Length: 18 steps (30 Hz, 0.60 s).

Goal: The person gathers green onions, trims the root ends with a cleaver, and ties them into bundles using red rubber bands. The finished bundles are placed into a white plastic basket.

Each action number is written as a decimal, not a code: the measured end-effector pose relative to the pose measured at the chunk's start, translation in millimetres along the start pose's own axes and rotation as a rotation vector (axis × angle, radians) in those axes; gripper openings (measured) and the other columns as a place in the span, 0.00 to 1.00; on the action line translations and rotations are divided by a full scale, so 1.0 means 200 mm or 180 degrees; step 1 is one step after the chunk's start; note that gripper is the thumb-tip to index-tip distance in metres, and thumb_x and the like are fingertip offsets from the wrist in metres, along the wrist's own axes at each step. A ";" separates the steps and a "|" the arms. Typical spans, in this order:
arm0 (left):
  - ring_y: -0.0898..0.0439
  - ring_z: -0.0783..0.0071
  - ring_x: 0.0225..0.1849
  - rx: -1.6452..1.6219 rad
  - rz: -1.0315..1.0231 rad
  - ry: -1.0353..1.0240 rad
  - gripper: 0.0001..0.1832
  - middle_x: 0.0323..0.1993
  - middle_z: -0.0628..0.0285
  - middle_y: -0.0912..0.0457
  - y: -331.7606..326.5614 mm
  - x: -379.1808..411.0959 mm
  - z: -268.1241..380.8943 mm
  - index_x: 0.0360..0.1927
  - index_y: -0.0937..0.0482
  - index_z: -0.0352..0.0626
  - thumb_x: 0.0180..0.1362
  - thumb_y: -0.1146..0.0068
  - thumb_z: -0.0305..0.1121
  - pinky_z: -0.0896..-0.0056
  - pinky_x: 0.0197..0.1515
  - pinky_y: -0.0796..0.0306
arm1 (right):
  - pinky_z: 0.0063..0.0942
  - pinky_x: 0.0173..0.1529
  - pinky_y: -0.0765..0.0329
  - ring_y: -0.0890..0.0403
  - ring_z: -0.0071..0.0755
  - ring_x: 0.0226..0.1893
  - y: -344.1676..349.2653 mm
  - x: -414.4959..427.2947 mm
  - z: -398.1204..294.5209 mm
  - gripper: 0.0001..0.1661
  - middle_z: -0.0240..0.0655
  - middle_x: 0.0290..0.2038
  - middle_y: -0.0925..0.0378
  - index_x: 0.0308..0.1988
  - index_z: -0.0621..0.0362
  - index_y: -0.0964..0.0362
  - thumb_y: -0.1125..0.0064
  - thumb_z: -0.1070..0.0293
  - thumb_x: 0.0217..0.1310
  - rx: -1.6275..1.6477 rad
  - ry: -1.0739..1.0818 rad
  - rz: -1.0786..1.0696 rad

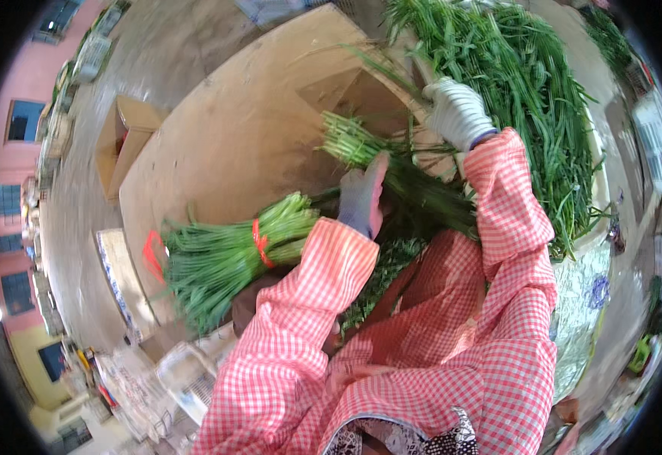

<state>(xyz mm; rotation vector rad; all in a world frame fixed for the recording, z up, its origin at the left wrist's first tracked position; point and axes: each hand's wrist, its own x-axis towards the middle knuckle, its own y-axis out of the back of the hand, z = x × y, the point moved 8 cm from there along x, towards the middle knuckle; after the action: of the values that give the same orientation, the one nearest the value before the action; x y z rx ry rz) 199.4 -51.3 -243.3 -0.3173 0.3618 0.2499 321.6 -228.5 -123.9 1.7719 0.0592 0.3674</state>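
Note:
My left hand (pixel 362 196), in a grey and pink glove, is at the near side of a loose bunch of long green stalks (pixel 351 139), its thumb against them; the grip is partly hidden. In a striped white glove, my right hand (pixel 457 112) has curled fingers above the leafy part of that bunch, at the edge of the heap of greens (pixel 524 96). A few thin blades lie by its fingertips; whether it grips them is unclear. Left of my left hand, a bundle of green stalks (pixel 217 259) lies tied with a red band (pixel 261 244).
A large cardboard sheet (pixel 223 148) covers the work surface, with a raised flap (pixel 359 94). A loose red tie (pixel 153 256) lies at its left. An open cardboard box (pixel 129 142) stands beyond. Loose greenery (pixel 385 273) is near my lap. White crates (pixel 186 378) stand lower left.

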 end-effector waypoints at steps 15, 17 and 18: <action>0.24 0.76 0.44 0.1320 -0.1159 -0.1484 0.24 0.43 0.62 0.23 -0.22 -0.51 0.72 0.55 0.32 0.35 0.60 0.43 0.39 0.73 0.50 0.29 | 0.40 0.30 0.27 0.25 0.45 0.26 0.62 -0.42 -0.34 0.08 0.41 0.23 0.31 0.25 0.57 0.27 0.36 0.71 0.41 0.0549 0.1124 0.1310; 0.24 0.75 0.36 0.0415 -0.1226 -0.0797 0.34 0.34 0.62 0.23 -0.23 -0.38 0.71 0.48 0.29 0.34 0.53 0.39 0.56 0.72 0.44 0.29 | 0.41 0.33 0.25 0.24 0.45 0.30 0.50 -0.49 -0.43 0.11 0.41 0.27 0.30 0.30 0.55 0.26 0.36 0.69 0.40 0.0262 0.1122 0.0558; 0.26 0.79 0.37 0.0540 -0.1240 -0.0542 0.34 0.36 0.63 0.24 -0.20 -0.34 0.69 0.47 0.27 0.35 0.55 0.44 0.60 0.73 0.43 0.29 | 0.42 0.35 0.24 0.23 0.46 0.31 0.44 -0.50 -0.48 0.13 0.40 0.29 0.29 0.33 0.54 0.25 0.37 0.68 0.40 0.0026 0.0986 -0.0134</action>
<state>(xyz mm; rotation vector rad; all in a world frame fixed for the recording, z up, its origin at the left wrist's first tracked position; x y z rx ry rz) 192.1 -52.2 -84.2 -0.1921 0.1462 -0.1357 186.8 -182.6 -43.8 1.7061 0.3178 0.6090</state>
